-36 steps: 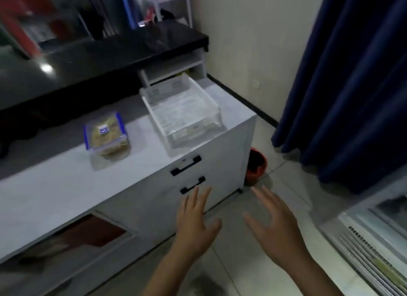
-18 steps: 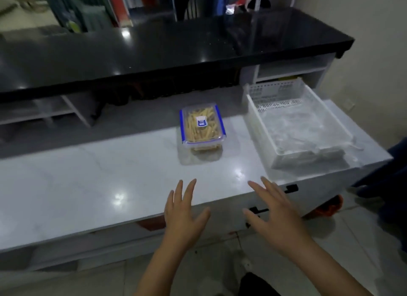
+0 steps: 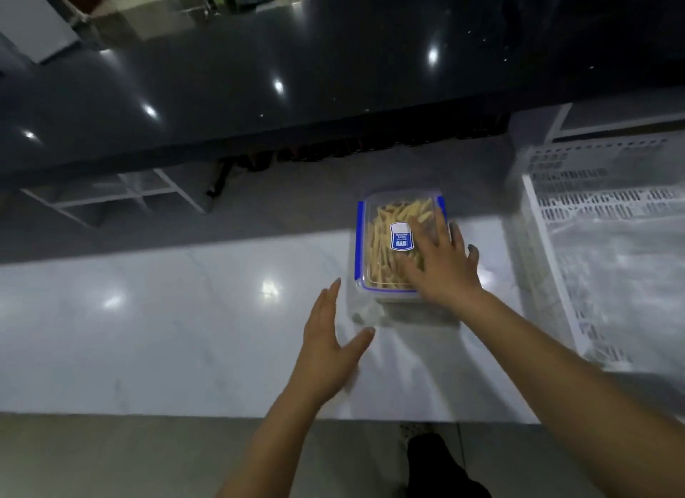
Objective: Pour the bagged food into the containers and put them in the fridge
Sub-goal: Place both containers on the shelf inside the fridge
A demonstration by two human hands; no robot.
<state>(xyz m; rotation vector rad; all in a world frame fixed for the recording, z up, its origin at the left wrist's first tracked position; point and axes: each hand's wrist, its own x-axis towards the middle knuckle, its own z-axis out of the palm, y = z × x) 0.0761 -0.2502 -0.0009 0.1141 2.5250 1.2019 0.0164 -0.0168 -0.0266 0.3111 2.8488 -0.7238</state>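
countertop (image 3: 155,334), pale and glossy, fills the middle of the frame under a dark upper ledge (image 3: 296,89). white basket (image 3: 600,260) occupies the right edge. container (image 3: 385,238), lidded and filled with pale sticks, sits centre-right. right hand (image 3: 441,264) lies spread on its lid; left hand (image 3: 326,345) hovers open just beside its near-left corner. rigid, light, likely slick plastic: grip both long sides. open room lies leftward.

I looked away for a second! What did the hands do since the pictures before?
The right hand reached forward and now lies spread on the lidded food container. The left hand moved up beside it, open. The container and white basket stayed put.
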